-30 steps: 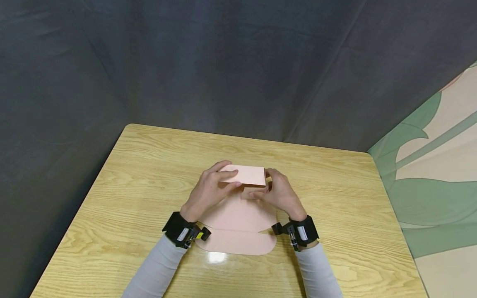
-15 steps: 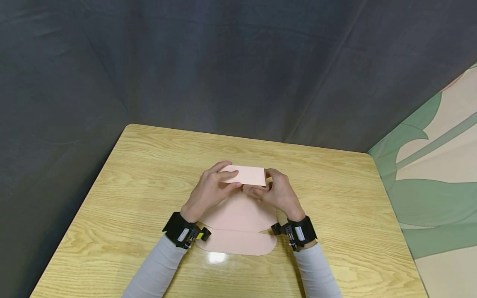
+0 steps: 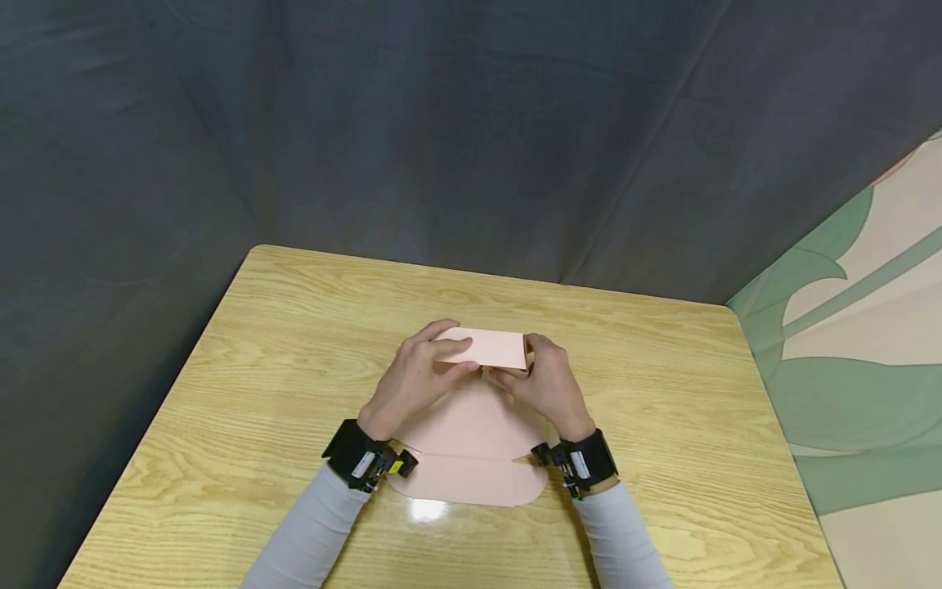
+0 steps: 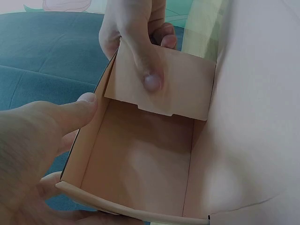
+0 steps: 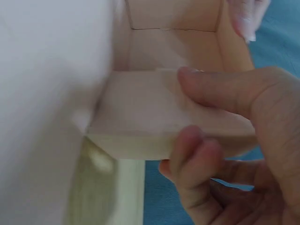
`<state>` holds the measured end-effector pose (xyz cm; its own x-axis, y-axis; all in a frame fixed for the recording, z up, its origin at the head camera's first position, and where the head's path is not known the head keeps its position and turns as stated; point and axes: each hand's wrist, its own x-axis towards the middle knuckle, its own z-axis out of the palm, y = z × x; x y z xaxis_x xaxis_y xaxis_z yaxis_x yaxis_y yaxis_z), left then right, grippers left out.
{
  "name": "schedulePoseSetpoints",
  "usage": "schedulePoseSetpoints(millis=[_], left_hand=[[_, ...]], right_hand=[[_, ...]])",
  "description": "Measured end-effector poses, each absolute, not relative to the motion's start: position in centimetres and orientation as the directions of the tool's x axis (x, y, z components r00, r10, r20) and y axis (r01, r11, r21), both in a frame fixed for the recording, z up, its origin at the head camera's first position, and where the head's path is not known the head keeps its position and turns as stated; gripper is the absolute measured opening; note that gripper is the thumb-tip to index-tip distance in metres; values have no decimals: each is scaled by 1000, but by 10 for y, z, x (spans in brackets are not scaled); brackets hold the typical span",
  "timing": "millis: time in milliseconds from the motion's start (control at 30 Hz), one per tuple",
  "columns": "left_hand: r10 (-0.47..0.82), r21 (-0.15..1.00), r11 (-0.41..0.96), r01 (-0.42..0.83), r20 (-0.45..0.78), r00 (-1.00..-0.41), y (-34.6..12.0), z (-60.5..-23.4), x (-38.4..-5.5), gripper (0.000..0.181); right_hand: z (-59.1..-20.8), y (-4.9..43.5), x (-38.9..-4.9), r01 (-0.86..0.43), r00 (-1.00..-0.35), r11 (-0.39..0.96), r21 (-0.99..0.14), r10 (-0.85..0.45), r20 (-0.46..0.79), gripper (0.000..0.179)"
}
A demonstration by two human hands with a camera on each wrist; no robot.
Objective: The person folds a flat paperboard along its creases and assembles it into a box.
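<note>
A pink cardboard box [image 3: 496, 349] is partly folded and tipped on its side, its opening facing the person. Its lid panel [image 3: 471, 421] stretches down toward the near side, ending in a rounded flap [image 3: 467, 481]. My left hand [image 3: 415, 372] grips the box's left end, thumb along the edge of the upper wall. At the other end my right hand [image 3: 548, 380] pinches the end flap [image 4: 183, 86], thumb on its inner face and fingers outside. In the right wrist view this flap [image 5: 140, 103] is bent over toward the box's inside, overlapping part of the floor.
The box and lid are on a wood-grain table [image 3: 662, 425]. Dark cloth [image 3: 471, 139] hangs behind and to the left, and a leaf-patterned cloth [image 3: 854, 393] is at the right. Black camera straps [image 3: 589, 458] circle both wrists.
My right thumb has swung the end flap up and inward, so it has gone from sight under the upper wall in the head view. The left hand keeps its grip, almost still.
</note>
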<state>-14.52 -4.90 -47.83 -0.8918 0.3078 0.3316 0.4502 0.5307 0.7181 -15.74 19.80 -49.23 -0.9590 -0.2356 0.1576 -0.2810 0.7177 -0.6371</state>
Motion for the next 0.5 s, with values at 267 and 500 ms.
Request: schedulePoseSetpoints(millis=[267, 500], left_hand=[[306, 711, 535, 457, 341, -889, -48, -481, -145, 42], [303, 713, 541, 446, 329, -894, -48, -478, -146, 41]], right_hand=[[-510, 194, -160, -321, -947, 728, -606, -232, 223, 42], [-513, 191, -163, -330, -941, 748, -576, -214, 262, 34]])
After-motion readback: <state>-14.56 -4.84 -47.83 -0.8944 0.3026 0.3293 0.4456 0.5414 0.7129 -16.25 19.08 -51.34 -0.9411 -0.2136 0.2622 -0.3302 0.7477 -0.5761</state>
